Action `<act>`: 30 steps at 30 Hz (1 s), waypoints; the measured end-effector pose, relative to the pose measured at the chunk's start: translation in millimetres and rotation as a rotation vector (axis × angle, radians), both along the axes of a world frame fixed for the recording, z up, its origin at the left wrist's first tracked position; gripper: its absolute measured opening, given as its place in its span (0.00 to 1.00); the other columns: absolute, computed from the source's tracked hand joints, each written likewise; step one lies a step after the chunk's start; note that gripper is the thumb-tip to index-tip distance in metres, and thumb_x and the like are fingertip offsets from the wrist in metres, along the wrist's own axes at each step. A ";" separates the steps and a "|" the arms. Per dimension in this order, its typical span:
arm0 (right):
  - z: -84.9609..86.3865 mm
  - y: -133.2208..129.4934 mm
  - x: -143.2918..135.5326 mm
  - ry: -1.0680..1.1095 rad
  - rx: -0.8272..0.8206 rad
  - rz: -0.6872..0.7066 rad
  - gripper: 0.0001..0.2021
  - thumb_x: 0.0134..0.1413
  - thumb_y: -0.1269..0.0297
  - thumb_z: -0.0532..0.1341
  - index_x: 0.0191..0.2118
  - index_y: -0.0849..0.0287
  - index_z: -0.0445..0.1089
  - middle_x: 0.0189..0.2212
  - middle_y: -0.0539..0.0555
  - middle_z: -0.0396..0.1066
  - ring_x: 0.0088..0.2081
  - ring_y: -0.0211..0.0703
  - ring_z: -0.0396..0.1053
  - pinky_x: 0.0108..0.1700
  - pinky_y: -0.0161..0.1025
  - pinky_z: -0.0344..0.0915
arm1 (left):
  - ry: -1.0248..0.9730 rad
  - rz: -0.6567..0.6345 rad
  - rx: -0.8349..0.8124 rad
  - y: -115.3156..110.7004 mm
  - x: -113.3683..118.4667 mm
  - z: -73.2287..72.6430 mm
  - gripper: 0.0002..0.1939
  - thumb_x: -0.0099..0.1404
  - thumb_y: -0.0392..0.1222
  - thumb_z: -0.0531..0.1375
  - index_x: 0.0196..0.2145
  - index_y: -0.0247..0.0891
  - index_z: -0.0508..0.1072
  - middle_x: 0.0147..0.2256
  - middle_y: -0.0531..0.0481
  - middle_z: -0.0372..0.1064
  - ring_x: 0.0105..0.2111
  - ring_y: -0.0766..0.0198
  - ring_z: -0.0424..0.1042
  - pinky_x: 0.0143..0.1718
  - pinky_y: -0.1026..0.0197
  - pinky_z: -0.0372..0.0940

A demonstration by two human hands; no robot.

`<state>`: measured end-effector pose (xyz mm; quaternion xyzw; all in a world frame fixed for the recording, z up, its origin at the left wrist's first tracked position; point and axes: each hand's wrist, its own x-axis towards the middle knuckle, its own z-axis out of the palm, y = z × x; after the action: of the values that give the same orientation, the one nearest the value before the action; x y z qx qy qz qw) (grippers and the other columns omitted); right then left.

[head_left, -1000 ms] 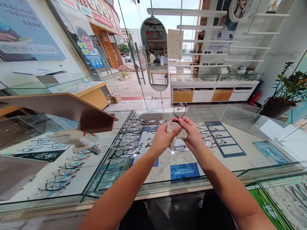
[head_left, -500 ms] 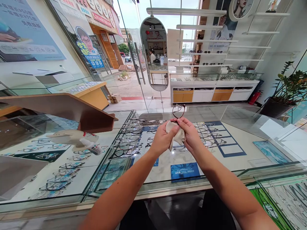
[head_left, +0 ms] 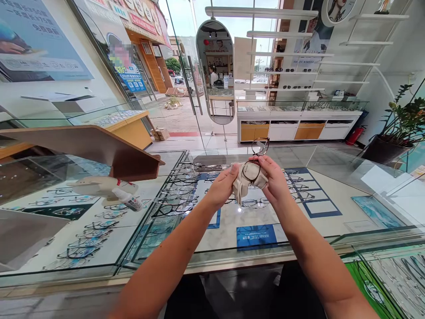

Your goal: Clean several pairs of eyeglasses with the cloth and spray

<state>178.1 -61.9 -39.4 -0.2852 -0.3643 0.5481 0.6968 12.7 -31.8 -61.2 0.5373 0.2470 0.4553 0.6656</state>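
Above the glass display counter, my left hand is closed on a crumpled beige cloth. My right hand pinches a pair of dark-rimmed eyeglasses near the bridge. One lens lies in front of the cloth; the other sticks up above my right fingertips. Part of the cloth reaches across to my right palm. Beneath my hands, rows of eyeglass frames lie inside the counter, beside a blue printed card.
A brown wooden stand, a beige figure and a small white bottle are at the left. Beyond the counter stand an oval mirror and white shelves. A potted plant is at the right.
My hands have moved apart, the right one going right. The glasses have turned and shifted right, showing both lenses, and the cloth is more spread out.
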 end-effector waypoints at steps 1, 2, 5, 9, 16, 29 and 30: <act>1.1 0.9 5.4 -0.018 0.016 -0.026 0.16 0.45 0.48 0.81 0.34 0.51 0.82 0.46 0.52 0.84 0.47 0.48 0.77 0.50 0.43 0.75 | -0.033 0.006 -0.025 2.8 -1.5 0.1 0.36 0.59 0.74 0.72 0.45 0.37 0.83 0.37 0.44 0.84 0.43 0.53 0.83 0.43 0.57 0.76; 2.1 1.4 10.3 -0.055 0.042 -0.043 0.15 0.46 0.48 0.80 0.33 0.51 0.82 0.51 0.53 0.84 0.53 0.51 0.76 0.54 0.44 0.74 | -0.066 0.020 -0.046 5.7 -3.1 0.4 0.36 0.58 0.74 0.72 0.46 0.37 0.83 0.39 0.42 0.84 0.45 0.51 0.83 0.45 0.56 0.77; 3.3 -0.4 18.5 -0.227 0.119 -0.011 0.12 0.52 0.50 0.77 0.31 0.51 0.82 0.63 0.54 0.78 0.69 0.56 0.67 0.65 0.48 0.66 | -0.131 0.088 -0.078 13.1 -7.5 2.4 0.35 0.59 0.71 0.74 0.47 0.36 0.81 0.42 0.39 0.85 0.50 0.48 0.84 0.49 0.52 0.78; -0.2 -5.1 11.8 -0.383 0.146 0.085 0.11 0.54 0.52 0.77 0.30 0.51 0.82 0.60 0.55 0.78 0.69 0.57 0.67 0.69 0.51 0.61 | -0.164 0.161 -0.048 17.7 -11.6 6.7 0.36 0.59 0.71 0.74 0.48 0.35 0.80 0.42 0.39 0.85 0.51 0.48 0.84 0.48 0.52 0.79; -8.3 -1.9 1.7 -0.498 0.085 0.047 0.11 0.52 0.52 0.78 0.29 0.52 0.82 0.53 0.54 0.79 0.62 0.57 0.71 0.68 0.52 0.59 | -0.118 0.132 0.014 13.9 -14.1 14.4 0.38 0.58 0.75 0.72 0.47 0.35 0.80 0.39 0.40 0.84 0.48 0.48 0.84 0.43 0.54 0.78; -17.5 2.2 2.1 -0.411 0.028 0.136 0.14 0.51 0.49 0.78 0.33 0.54 0.84 0.37 0.51 0.81 0.41 0.47 0.73 0.48 0.43 0.68 | 0.111 0.075 0.231 7.7 -24.3 23.2 0.29 0.59 0.65 0.76 0.42 0.36 0.82 0.34 0.47 0.79 0.31 0.62 0.74 0.34 0.62 0.69; -17.7 2.2 2.2 -0.402 0.012 0.139 0.14 0.50 0.49 0.78 0.32 0.54 0.84 0.35 0.51 0.81 0.40 0.46 0.73 0.46 0.42 0.68 | 0.118 0.069 0.234 7.8 -25.2 23.2 0.29 0.58 0.63 0.77 0.43 0.35 0.82 0.36 0.46 0.80 0.33 0.61 0.75 0.36 0.61 0.70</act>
<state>180.3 -59.7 -57.0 -0.3587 -0.5180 0.5246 0.5725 -12.4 -24.0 -38.0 0.6280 0.2493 0.4713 0.5668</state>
